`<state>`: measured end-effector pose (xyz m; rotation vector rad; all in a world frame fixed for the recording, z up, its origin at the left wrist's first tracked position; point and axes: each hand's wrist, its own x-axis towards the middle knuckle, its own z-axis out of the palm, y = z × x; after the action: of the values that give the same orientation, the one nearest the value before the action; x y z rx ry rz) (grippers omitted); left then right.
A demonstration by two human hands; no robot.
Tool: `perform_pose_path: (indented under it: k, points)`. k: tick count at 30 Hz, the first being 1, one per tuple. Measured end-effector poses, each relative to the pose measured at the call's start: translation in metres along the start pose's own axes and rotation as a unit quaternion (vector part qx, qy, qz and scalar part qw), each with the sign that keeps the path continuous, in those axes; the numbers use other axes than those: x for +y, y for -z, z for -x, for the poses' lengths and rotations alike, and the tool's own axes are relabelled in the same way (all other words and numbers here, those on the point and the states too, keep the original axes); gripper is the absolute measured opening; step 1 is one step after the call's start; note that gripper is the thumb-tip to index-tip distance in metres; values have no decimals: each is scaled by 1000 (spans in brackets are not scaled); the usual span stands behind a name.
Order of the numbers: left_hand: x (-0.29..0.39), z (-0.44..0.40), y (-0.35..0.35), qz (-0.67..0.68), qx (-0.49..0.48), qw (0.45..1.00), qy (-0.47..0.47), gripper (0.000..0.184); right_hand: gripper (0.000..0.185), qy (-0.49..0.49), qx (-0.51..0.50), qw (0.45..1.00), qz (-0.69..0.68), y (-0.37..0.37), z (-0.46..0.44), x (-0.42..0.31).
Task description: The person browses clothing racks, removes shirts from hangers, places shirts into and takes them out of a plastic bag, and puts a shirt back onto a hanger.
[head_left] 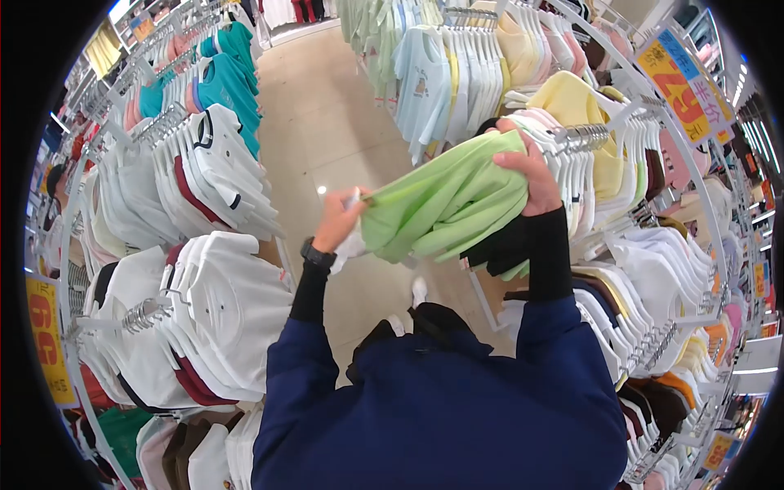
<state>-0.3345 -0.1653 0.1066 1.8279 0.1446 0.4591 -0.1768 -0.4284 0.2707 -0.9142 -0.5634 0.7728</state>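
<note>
A light green garment [445, 196] is stretched between my two hands in the middle of the head view, bunched in folds. My left hand [339, 219], with a black watch [317, 256] on the wrist, is closed on the garment's left edge. Something white shows at those fingers and just below; I cannot make out what it is. My right hand [535, 173] is wrapped over the garment's right end, thumb on the front. Black cloth [500, 245] hangs beneath the green one, beside my right forearm. The garment's exact kind is hidden by its folds.
Racks of hanging clothes line both sides: white shirts [229, 294] on the left, pale blue tops [425, 86] ahead right, white garments [661, 261] nearer right. A tiled aisle [314, 106] runs between them. A price sign [678, 77] stands upper right, another price sign [49, 339] far left.
</note>
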Motion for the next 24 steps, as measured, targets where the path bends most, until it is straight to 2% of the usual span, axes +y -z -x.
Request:
perform_pose_path:
  k: [2,4,6,7,11,14,15,18,19,22,24]
  points:
    - [-2,-27,27,78,50,995,28,14,27,24,3,997,75,16,-18,-2]
    - [11,-61,56,78,62,993,66,13,26,54,1,982,183,35,-40,-6]
    - [29,-94,71,32,70,996,43,13,24,87,-2,943,321,56,-60,-8]
    - [34,-112,76,9,72,997,29,14,21,92,7,933,348,69,-71,-5]
    - [16,-183,94,-2,1,1000,6,16,19,154,22,908,390,111,-118,2]
    - [34,-221,91,28,-37,997,59,21,22,142,69,927,339,134,-156,4]
    - [39,-235,93,31,-70,993,89,24,30,124,81,933,328,141,-168,4]
    - [33,-280,115,-7,-187,981,55,24,30,94,92,929,347,162,-203,-6]
    - [33,-294,123,-15,-229,970,73,24,27,90,102,928,346,169,-211,-5]
    - [45,-329,121,-105,-263,955,90,22,19,87,127,920,360,187,-234,-8]
    - [37,-353,123,-93,-259,957,94,18,17,91,138,911,378,197,-242,-7]
